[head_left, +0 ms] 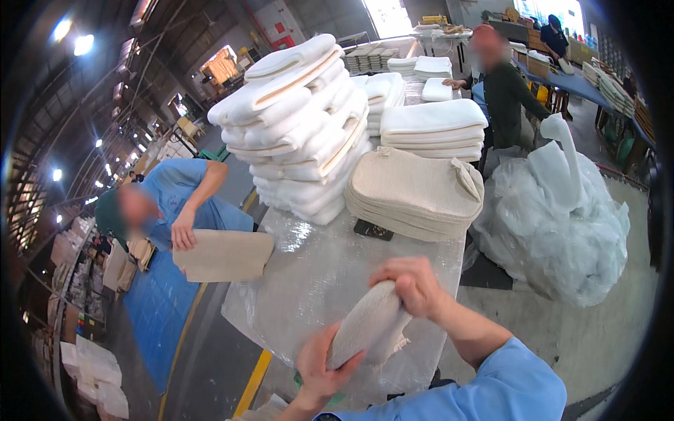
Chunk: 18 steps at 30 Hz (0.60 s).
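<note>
My right hand (pixel 411 286) curls around the upper end of the beige fabric cover (pixel 370 321), fingers and thumb gripping it; my left hand (pixel 324 366) clasps the lower end, thumb and fingers apart around it, above the plastic-covered table (pixel 298 305).

Table (pixel 421 347): top covered by clear, wrinkled plastic sheeting (pixel 291 298), glossy under the lights. Resting on this: tall, uneven stack of folded white padding (pixel 302 140), far left; pile of beige cloth pieces (pixel 414 189), toward right edge; dark flat object (pixel 373 230) at the pile's near edge. Lower white stack (pixel 435 130) behind the beige pile.
</note>
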Each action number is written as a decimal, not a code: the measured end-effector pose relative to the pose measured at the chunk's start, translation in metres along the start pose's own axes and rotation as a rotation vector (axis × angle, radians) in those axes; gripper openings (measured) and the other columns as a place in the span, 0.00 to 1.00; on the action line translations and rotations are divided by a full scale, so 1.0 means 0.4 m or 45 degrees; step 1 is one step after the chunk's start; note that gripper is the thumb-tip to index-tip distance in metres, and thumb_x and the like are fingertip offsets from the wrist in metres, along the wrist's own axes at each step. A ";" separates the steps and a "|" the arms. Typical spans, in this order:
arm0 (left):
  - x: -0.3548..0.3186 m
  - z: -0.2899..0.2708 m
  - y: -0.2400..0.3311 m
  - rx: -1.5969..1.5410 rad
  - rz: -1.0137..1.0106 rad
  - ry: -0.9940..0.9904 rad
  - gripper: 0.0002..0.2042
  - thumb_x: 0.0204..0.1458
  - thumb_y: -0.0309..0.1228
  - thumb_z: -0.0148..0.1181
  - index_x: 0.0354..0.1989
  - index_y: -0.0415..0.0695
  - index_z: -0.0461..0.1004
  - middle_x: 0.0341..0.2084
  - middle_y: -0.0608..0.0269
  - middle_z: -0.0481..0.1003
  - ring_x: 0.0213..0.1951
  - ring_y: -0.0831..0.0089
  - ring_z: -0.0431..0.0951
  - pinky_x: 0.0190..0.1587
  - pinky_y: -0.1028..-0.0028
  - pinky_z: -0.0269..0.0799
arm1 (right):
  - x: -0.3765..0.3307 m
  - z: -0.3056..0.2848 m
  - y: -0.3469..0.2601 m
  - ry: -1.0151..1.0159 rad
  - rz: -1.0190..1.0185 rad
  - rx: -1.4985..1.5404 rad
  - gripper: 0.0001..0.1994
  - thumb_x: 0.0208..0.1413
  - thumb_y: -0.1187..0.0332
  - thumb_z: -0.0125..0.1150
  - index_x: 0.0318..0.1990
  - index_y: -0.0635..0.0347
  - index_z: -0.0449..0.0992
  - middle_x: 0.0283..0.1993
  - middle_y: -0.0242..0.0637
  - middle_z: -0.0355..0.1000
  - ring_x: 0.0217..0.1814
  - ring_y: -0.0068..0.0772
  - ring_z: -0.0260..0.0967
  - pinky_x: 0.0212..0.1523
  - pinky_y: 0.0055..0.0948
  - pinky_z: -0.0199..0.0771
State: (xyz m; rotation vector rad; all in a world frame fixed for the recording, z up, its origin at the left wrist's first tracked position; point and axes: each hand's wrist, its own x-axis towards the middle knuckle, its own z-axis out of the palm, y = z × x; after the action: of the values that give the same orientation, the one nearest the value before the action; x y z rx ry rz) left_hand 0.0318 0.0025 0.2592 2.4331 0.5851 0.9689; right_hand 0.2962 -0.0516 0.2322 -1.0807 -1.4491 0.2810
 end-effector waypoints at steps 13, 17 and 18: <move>-0.432 -0.105 -0.215 0.006 -0.634 -0.049 0.29 0.54 0.42 0.72 0.58 0.36 0.73 0.51 0.44 0.77 0.53 0.53 0.81 0.56 0.57 0.76 | -0.199 0.169 0.389 0.261 0.485 -0.360 0.18 0.65 0.57 0.48 0.32 0.59 0.79 0.32 0.47 0.76 0.36 0.59 0.71 0.40 0.47 0.69; -0.475 -0.120 -0.205 -0.015 -0.816 -0.057 0.31 0.52 0.41 0.73 0.60 0.35 0.71 0.52 0.44 0.77 0.53 0.54 0.80 0.55 0.57 0.76 | -0.208 0.169 0.384 0.328 0.506 -0.424 0.17 0.64 0.57 0.51 0.31 0.59 0.79 0.32 0.47 0.75 0.37 0.58 0.70 0.41 0.46 0.69; -0.474 -0.128 -0.202 -0.016 -0.858 -0.063 0.32 0.52 0.40 0.74 0.60 0.35 0.71 0.53 0.44 0.76 0.54 0.54 0.80 0.55 0.57 0.76 | -0.211 0.166 0.380 0.323 0.522 -0.437 0.17 0.64 0.57 0.52 0.31 0.59 0.79 0.32 0.48 0.75 0.38 0.58 0.70 0.41 0.46 0.69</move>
State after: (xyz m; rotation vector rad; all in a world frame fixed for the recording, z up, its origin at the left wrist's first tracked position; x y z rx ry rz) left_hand -0.1479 -0.0206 0.1484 2.0034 1.2608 0.6156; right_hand 0.2891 -0.0048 0.0521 -1.6341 -1.0615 0.1768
